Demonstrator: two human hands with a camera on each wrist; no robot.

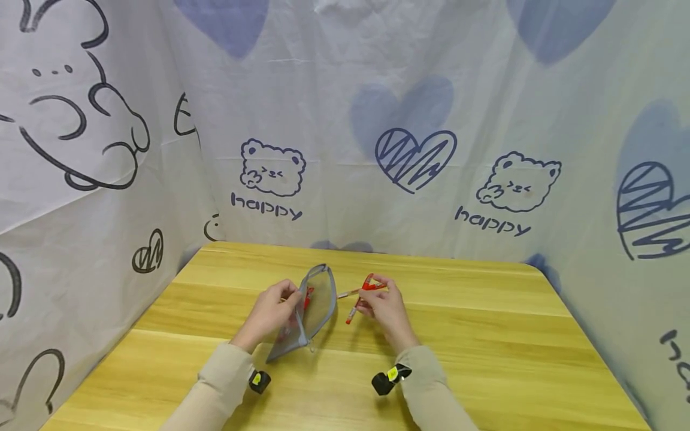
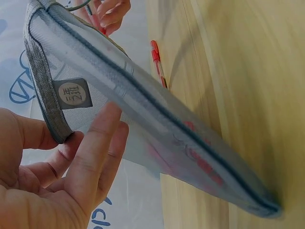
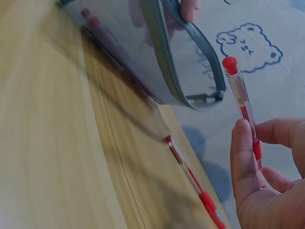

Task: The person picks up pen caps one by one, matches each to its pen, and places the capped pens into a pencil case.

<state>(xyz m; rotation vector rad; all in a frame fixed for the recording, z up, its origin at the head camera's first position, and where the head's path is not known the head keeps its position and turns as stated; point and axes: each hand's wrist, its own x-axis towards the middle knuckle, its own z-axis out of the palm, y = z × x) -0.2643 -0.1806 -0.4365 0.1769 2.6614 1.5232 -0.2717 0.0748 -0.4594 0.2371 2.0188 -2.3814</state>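
Note:
My left hand (image 1: 274, 310) pinches the rim of a grey see-through mesh zip pouch (image 1: 321, 308), which is held tilted with its mouth spread apart. Red pens (image 3: 102, 31) show through the mesh; how many, I cannot tell. Beside the mouth, my right hand (image 1: 387, 306) holds a clear-barrelled red gel pen (image 3: 242, 95) between thumb and fingers, apart from the pouch. Behind it, a second red pen (image 3: 189, 176) lies on the table. A dark square label (image 2: 73, 94) sits on the pouch near the left fingertips.
The wood-grain table (image 1: 501, 353) reaches back to a white curtain (image 1: 334, 197) printed with hearts and bears. Another curtain panel (image 1: 70, 239) hangs along the left. Small black cameras (image 1: 260, 381) are strapped at both wrists.

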